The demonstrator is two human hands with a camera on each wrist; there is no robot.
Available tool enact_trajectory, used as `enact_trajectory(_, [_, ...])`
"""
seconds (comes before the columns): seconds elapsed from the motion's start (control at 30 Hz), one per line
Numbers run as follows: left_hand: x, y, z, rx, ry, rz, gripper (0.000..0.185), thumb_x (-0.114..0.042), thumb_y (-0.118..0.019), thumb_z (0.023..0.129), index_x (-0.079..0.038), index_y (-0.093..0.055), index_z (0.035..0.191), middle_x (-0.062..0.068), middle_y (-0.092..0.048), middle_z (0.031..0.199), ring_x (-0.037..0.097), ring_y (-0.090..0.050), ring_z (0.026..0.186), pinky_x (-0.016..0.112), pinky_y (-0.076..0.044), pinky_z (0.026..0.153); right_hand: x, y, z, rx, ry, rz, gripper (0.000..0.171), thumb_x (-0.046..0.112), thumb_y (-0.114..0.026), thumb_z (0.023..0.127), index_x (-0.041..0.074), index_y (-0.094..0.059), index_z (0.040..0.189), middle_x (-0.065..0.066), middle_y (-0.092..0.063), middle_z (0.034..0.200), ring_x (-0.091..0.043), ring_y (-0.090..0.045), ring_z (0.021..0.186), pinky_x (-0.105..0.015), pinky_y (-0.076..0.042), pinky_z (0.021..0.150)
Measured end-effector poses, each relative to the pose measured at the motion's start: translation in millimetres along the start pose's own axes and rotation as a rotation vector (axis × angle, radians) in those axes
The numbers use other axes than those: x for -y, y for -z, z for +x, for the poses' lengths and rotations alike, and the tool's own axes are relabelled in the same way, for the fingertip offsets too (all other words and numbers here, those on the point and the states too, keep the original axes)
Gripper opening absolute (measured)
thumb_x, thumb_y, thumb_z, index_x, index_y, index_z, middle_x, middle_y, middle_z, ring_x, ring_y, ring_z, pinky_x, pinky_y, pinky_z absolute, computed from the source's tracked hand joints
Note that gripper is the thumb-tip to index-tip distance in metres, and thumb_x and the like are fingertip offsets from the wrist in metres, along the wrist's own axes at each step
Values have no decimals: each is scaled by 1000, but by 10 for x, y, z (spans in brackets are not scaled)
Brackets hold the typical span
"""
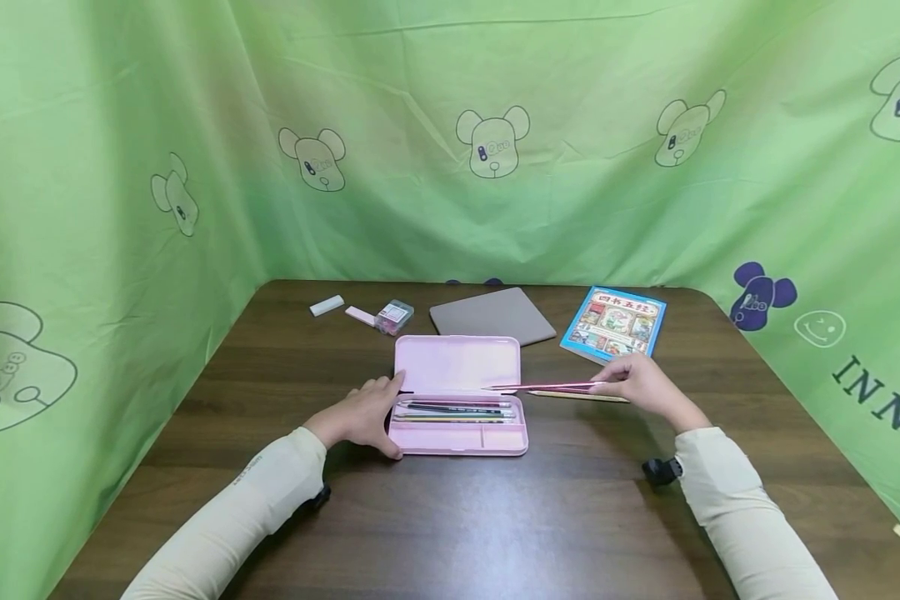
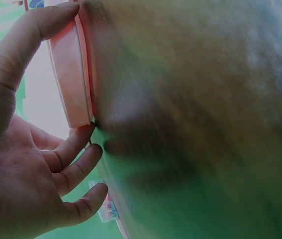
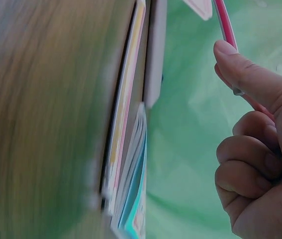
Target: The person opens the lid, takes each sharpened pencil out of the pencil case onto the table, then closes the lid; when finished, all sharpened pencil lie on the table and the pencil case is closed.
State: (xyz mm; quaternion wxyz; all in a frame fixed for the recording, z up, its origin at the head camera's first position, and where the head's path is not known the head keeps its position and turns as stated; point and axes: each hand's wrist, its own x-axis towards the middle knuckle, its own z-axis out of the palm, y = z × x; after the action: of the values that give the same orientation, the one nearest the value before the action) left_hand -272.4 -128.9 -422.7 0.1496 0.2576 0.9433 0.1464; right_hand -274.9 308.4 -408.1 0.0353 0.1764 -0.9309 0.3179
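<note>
We see the right hand (image 1: 637, 383) at right of centre, thumb and fingers clamped on a red pencil (image 1: 558, 387), its other end above the hinge side of the open pencil case (image 1: 506, 437) at centre. The left hand (image 1: 363, 410) grips the case's left end. Below the case, we have tabletop (image 1: 480, 525) to move over, reaching the frame's lower edge.
</note>
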Motion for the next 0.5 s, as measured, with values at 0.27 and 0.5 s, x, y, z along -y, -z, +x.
enact_trajectory(0.27, [1,-1,-6,3,-6,2,120,-46,-82,59,-3,-15,147,17,-41,132,30,-38,115,50,-33,97,-247,177,-220,18,-112,-24,11,16,-75,75,6,-74,79,-4,-69,74,1,-48,62,-23,-43,55])
enact_trajectory(0.5, [2,2,6,2,0,8,120,-47,-82,58,-3,-15,148,17,-40,133,30,-38,115,50,-33,97,-403,203,-312,38,-147,-15,11,15,-76,74,5,-74,77,-5,-70,71,2,-47,60,-22,-41,55])
